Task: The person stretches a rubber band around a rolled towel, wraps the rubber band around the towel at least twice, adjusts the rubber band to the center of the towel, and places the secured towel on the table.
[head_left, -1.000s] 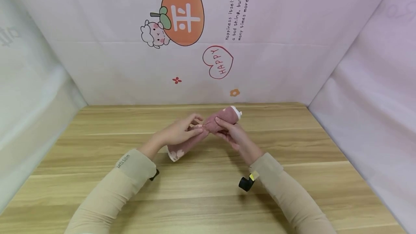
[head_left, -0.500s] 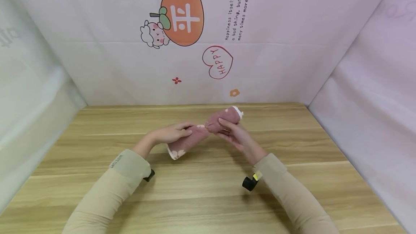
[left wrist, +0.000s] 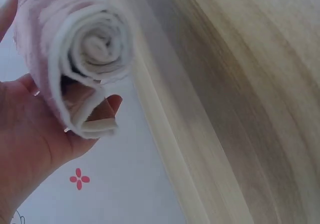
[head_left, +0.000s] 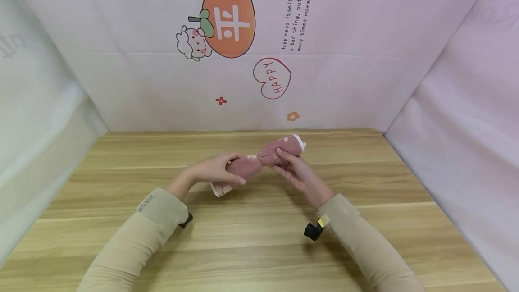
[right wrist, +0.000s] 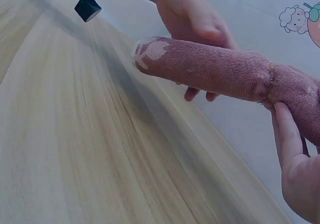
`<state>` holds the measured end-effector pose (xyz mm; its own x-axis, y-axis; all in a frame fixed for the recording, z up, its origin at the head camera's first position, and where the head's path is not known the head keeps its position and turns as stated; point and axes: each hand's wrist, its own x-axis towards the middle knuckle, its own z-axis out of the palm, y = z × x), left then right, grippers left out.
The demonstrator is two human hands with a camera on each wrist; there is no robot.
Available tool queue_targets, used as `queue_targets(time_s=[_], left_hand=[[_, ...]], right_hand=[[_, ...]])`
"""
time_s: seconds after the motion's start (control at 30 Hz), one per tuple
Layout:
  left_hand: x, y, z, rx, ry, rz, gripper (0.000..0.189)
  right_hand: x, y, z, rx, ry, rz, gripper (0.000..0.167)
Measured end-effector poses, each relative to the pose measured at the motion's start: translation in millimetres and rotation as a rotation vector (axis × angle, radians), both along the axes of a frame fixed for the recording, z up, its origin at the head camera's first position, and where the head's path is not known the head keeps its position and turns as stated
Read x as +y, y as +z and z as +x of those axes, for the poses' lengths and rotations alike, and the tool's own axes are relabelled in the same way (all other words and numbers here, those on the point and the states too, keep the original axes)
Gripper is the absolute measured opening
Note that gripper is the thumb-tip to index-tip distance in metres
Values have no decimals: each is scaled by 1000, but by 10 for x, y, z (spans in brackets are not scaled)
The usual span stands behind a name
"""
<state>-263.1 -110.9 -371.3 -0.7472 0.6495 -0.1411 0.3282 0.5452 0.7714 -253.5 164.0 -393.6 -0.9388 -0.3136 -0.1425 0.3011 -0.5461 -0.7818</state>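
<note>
A pink towel (head_left: 246,166) with white edges and pale blotches is rolled up and held above the table. Around its middle runs a thin tie (right wrist: 270,81) that narrows the roll there. My left hand (head_left: 212,168) is round the left half, fingers over the far side and thumb on the near side. My right hand (head_left: 302,175) grips the right half, thumb on top and fingers underneath. In the left wrist view, the towel's spiral end (left wrist: 97,46) shows, with a loose flap below it. Parts of the left fingers are hidden behind the roll.
The wood-grain table (head_left: 251,242) spreads beneath both hands. A white printed cloth backdrop (head_left: 344,71) rises at its far edge, with more white cloth at both sides. Black wrist cameras (head_left: 313,231) hang under the sleeve cuffs.
My left hand has moved from the tied middle out to the left half, and its thumb has since lowered along the near side. The right hand has shifted slightly right, still gripping the towel.
</note>
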Motion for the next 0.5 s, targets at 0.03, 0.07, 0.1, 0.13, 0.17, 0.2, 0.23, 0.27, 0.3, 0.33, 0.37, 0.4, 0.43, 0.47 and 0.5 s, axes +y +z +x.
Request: queue_targets(time_s=[0.03,0.07,0.1,0.13,0.17,0.2,0.23,0.27,0.3,0.33,0.37,0.4,0.43,0.47,0.5], left_hand=[[0,3,3,-10,-2,-12,70],[-2,5,3,-7,-9,-22,74],[-5,10,8,-6,-15,-34,75],[-9,11,9,-2,-25,-41,74],[-15,11,11,7,-34,-48,73],[-22,7,13,0,-38,-49,71],[-30,5,15,-8,-41,-47,69],[-39,1,15,4,-45,-50,69],[-49,-2,18,9,-45,-53,68],[-60,-9,12,27,-45,-59,67],[-71,-12,15,37,-42,-66,66],[-83,-16,16,47,-39,-74,66],[-94,-20,15,69,-38,-87,65],[-104,-22,15,90,-37,-99,66],[-112,-21,16,104,-35,-110,66]], right_hand=[[3,-2,0,-4,0,-16,18],[8,-5,-1,-6,2,-24,19],[13,-9,-2,-1,9,-19,19],[17,-11,-4,3,12,-6,18],[25,-13,-7,11,17,13,16],[32,-15,-10,19,17,36,14],[43,-18,-13,27,17,64,12],[56,-22,-17,34,13,94,12],[70,-26,-23,39,7,128,12],[85,-28,-30,39,-2,157,13],[102,-31,-38,40,-9,184,16],[121,-35,-46,38,-15,208,19],[144,-39,-55,38,-15,230,25],[166,-43,-67,45,-12,251,30],[189,-47,-79,52,-5,275,36]])
